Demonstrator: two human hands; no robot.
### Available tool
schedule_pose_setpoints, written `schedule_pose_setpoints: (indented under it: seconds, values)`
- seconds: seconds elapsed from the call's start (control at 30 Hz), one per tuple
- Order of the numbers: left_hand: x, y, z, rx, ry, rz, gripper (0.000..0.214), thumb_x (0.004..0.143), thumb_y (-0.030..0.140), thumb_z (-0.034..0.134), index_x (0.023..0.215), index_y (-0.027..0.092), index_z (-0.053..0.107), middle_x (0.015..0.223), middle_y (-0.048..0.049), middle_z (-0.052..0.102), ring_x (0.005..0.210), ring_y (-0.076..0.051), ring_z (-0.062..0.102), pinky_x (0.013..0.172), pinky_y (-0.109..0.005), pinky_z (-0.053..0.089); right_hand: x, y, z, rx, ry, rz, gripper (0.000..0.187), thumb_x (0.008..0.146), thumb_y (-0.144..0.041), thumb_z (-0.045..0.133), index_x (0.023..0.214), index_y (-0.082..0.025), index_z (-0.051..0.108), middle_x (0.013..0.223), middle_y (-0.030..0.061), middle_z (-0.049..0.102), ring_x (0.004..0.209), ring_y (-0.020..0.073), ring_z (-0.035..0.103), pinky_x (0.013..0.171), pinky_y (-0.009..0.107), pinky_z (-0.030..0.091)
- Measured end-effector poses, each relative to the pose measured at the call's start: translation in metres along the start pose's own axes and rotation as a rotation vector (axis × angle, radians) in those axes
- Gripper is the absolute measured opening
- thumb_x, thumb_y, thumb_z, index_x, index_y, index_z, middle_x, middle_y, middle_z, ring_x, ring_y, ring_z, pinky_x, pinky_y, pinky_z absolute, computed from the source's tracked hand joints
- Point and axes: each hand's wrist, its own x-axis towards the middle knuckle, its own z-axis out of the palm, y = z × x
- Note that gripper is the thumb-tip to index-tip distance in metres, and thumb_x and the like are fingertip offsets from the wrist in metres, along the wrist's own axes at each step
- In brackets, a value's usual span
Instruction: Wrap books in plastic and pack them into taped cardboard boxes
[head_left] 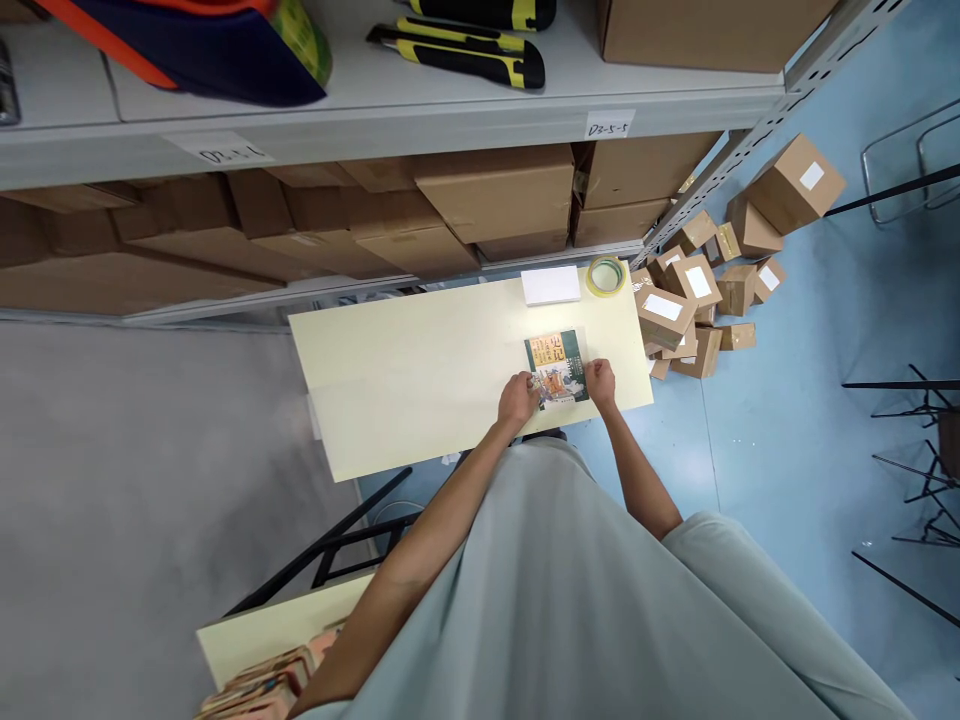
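Observation:
A book [557, 370] with a dark green cover, orange-yellow title panel and painted figures lies on the cream-coloured table [405, 370]. My left hand [517, 400] grips its lower left edge, fingers closed. At the opposite side, my right hand [601, 383] has its fingers pinched together at the book's right edge. A thin pale strip, perhaps clear wrapping, shows beside the upper right of the cover. Beyond the book are a flat white box or pad [551, 286] and a roll of tape [606, 276].
A metal shelf [465, 115] overhangs the table's far side, bearing utility knives [461, 50] and cartons [495, 190]. Small parcels [697, 280] are heaped right of the table. At lower left, stacked books [262, 685] rest on another cream surface [277, 620] near black metal legs [330, 545].

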Motion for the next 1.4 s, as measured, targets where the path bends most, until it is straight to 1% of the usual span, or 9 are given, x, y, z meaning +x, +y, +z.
schedule_pose_setpoints:
  seconds: [0.2, 0.33, 0.47, 0.63, 0.73, 0.9, 1.1, 1.23, 1.4]
  values:
    - [-0.002, 0.005, 0.003, -0.017, -0.04, 0.032, 0.032, 0.1, 0.027, 0.066, 0.131, 0.02, 0.066, 0.123, -0.0119, 0.07, 0.116, -0.026, 0.069, 0.102, -0.037, 0.054, 0.008, -0.001, -0.008, 0.075, -0.065, 0.024, 0.026, 0.089, -0.048, 0.069, 0.093, -0.022, 0.064, 0.09, 0.0067, 0.079, 0.084, 0.0229, 0.074, 0.077, 0.031, 0.056]
    - [-0.003, 0.014, 0.01, -0.049, -0.085, 0.06, 0.033, 0.097, 0.028, 0.07, 0.128, 0.02, 0.069, 0.127, -0.012, 0.069, 0.116, -0.025, 0.07, 0.1, -0.034, 0.054, 0.004, -0.006, -0.014, 0.077, -0.091, -0.013, 0.029, 0.088, -0.049, 0.067, 0.076, -0.023, 0.061, 0.076, 0.0031, 0.074, 0.074, 0.0209, 0.069, 0.069, 0.028, 0.052]
    - [-0.006, 0.021, 0.011, -0.085, -0.106, 0.06, 0.037, 0.097, 0.026, 0.07, 0.133, 0.018, 0.068, 0.13, -0.0146, 0.07, 0.117, -0.027, 0.071, 0.098, -0.035, 0.055, -0.003, -0.013, -0.023, 0.059, -0.07, -0.053, 0.029, 0.088, -0.049, 0.065, 0.074, -0.024, 0.059, 0.078, 0.0043, 0.075, 0.077, 0.0219, 0.067, 0.067, 0.028, 0.05]
    - [-0.015, 0.025, 0.003, -0.151, -0.112, 0.087, 0.047, 0.099, 0.025, 0.067, 0.145, 0.017, 0.065, 0.142, -0.0176, 0.069, 0.129, -0.03, 0.069, 0.106, -0.039, 0.055, -0.02, -0.03, -0.03, -0.06, -0.026, -0.128, 0.029, 0.093, -0.051, 0.063, 0.083, -0.024, 0.065, 0.089, 0.0066, 0.077, 0.082, 0.025, 0.069, 0.074, 0.031, 0.051]
    - [-0.026, 0.03, -0.007, -0.257, -0.096, 0.14, 0.049, 0.101, 0.026, 0.063, 0.15, 0.022, 0.064, 0.154, -0.0141, 0.064, 0.133, -0.027, 0.068, 0.105, -0.038, 0.058, -0.036, -0.044, -0.031, -0.147, -0.001, -0.202, 0.027, 0.098, -0.049, 0.061, 0.092, -0.023, 0.068, 0.098, 0.0083, 0.078, 0.085, 0.0257, 0.07, 0.078, 0.033, 0.052]
    - [-0.046, 0.032, -0.031, -0.579, -0.065, 0.202, 0.047, 0.104, 0.031, 0.06, 0.15, 0.024, 0.066, 0.147, -0.01, 0.073, 0.122, -0.023, 0.074, 0.109, -0.041, 0.061, -0.069, -0.069, -0.018, -0.151, -0.028, -0.31, 0.023, 0.103, -0.041, 0.059, 0.109, -0.022, 0.071, 0.109, 0.0094, 0.076, 0.089, 0.0245, 0.072, 0.081, 0.034, 0.056]
    - [-0.059, 0.013, -0.057, -0.714, 0.022, 0.131, 0.045, 0.105, 0.047, 0.063, 0.144, 0.023, 0.066, 0.136, -0.0096, 0.078, 0.119, -0.024, 0.077, 0.106, -0.039, 0.063, -0.101, -0.085, 0.014, 0.08, -0.264, -0.471, 0.032, 0.104, -0.036, 0.06, 0.131, -0.024, 0.073, 0.128, 0.0115, 0.073, 0.095, 0.0208, 0.077, 0.082, 0.033, 0.064]
    - [-0.056, -0.013, -0.063, -0.665, 0.139, 0.005, 0.044, 0.098, 0.046, 0.074, 0.134, 0.022, 0.068, 0.129, -0.0095, 0.08, 0.103, -0.022, 0.08, 0.099, -0.038, 0.064, -0.102, -0.076, 0.03, 0.186, -0.452, -0.46, 0.031, 0.099, -0.034, 0.069, 0.128, -0.026, 0.075, 0.134, 0.0094, 0.074, 0.102, 0.0208, 0.08, 0.086, 0.033, 0.067]
    - [-0.04, -0.044, -0.063, -0.512, 0.231, -0.183, 0.034, 0.095, 0.032, 0.072, 0.127, 0.02, 0.074, 0.126, -0.0085, 0.082, 0.101, -0.022, 0.079, 0.101, -0.035, 0.061, -0.077, -0.056, 0.035, 0.066, -0.35, -0.246, 0.019, 0.098, -0.028, 0.071, 0.116, -0.024, 0.077, 0.129, 0.009, 0.08, 0.104, 0.022, 0.08, 0.097, 0.038, 0.065]
